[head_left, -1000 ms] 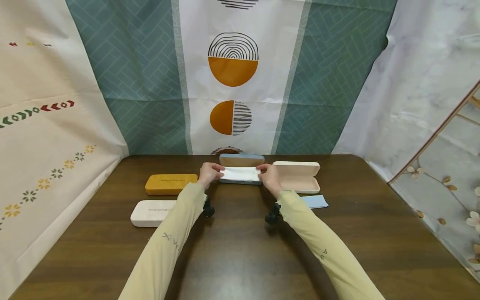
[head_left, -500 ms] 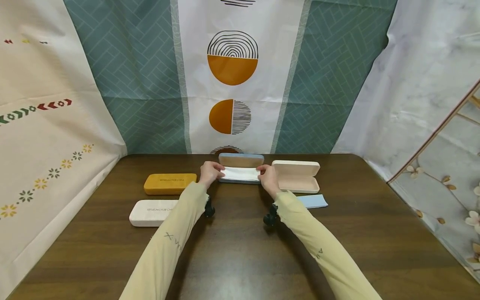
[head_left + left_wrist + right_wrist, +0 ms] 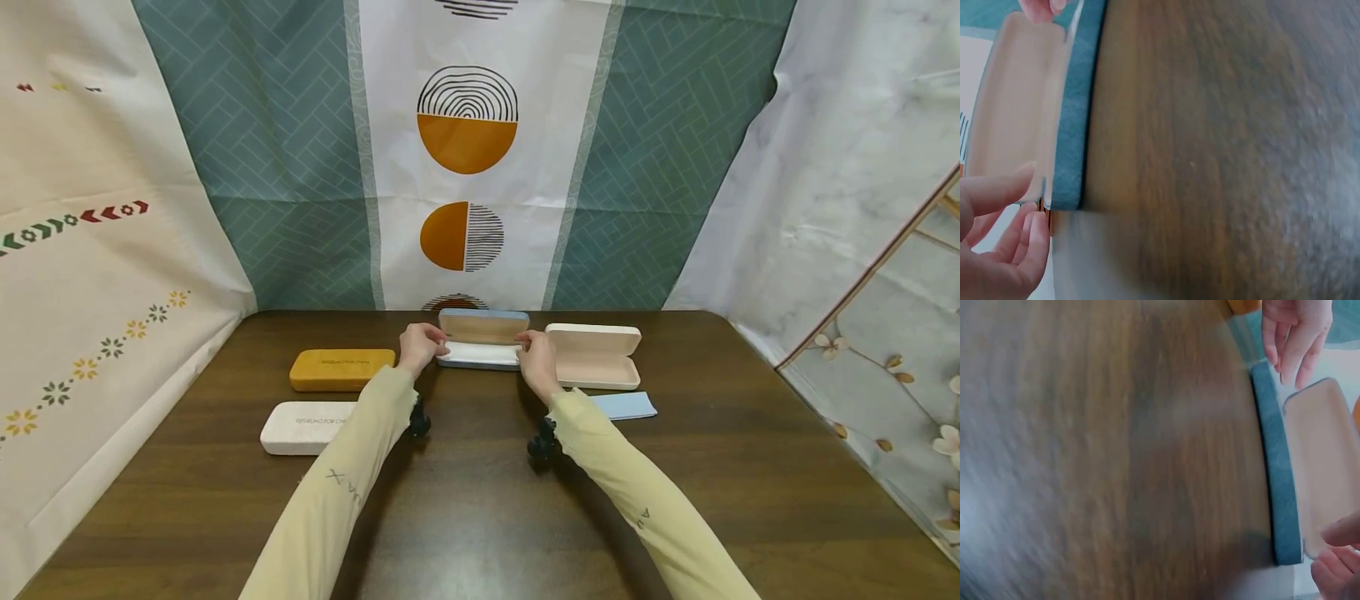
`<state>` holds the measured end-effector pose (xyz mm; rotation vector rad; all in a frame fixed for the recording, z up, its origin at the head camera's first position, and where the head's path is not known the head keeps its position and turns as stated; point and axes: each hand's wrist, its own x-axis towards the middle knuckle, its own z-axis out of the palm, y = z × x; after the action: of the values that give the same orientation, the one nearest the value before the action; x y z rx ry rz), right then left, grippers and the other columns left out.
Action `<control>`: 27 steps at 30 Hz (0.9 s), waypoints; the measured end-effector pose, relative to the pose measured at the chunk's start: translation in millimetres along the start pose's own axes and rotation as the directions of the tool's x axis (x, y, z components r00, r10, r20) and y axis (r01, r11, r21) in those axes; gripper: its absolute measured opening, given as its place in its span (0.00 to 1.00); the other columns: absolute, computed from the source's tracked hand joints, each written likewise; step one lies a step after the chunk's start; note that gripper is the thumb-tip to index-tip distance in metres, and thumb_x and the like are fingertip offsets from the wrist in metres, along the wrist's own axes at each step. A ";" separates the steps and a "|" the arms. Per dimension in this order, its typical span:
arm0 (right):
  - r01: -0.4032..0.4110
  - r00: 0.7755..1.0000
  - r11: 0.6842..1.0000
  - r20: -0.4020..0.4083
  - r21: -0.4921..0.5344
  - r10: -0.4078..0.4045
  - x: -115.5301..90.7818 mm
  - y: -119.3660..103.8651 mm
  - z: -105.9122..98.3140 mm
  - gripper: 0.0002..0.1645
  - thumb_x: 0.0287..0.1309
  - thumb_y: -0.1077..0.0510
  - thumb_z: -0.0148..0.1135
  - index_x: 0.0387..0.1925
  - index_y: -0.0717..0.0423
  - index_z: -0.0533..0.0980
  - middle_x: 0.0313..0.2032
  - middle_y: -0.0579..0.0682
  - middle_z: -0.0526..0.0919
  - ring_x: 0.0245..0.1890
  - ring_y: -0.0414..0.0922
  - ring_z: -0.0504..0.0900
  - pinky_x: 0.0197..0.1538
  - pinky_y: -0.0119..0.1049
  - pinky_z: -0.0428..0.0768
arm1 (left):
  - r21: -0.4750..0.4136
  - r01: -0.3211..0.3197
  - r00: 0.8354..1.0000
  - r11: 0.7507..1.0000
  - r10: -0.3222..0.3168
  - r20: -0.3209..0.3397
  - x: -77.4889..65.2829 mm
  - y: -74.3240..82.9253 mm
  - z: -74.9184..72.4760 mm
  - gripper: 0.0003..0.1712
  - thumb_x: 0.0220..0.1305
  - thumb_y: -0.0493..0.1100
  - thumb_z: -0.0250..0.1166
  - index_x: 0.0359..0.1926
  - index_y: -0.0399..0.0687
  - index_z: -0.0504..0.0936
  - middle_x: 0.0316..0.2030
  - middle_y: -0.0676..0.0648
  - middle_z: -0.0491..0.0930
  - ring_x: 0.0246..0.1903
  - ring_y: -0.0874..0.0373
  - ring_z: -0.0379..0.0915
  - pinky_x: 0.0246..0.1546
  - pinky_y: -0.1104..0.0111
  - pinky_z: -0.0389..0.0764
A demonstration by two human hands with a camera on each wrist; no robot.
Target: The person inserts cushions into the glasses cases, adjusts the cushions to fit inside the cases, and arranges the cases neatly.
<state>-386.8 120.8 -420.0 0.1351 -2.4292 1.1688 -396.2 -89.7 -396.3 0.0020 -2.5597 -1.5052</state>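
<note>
Between left hand and right hand, the blue case runs sideways.

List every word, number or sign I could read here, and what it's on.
Yellow case: "FOR CHINA"; the word before it is too blurred.
Closed white case: "FOR CH"; the first word is too blurred, the end covered.
Left sleeve: "X"; the marks beside it are unclear.
Right sleeve: small dark marks, unreadable.

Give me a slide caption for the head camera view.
Left hand and right hand at opposite ends of an open blue case holding white cloth.
</note>
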 end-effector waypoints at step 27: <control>-0.220 0.975 0.943 0.075 0.251 0.207 -11.4 -26.0 4.3 0.42 0.64 0.42 0.44 0.68 0.60 0.43 0.66 0.60 0.46 0.65 0.53 0.44 0.61 0.48 0.49 | -0.302 0.032 0.999 0.953 -0.039 -0.016 -10.0 1.0 15.8 0.38 0.58 0.49 0.63 0.65 0.42 0.59 0.59 0.38 0.61 0.57 0.47 0.56 0.52 0.55 0.62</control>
<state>-371.0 99.8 -408.5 -0.0237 -2.3671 1.5951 -388.6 -74.6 -404.4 0.0247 -2.2971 -1.8837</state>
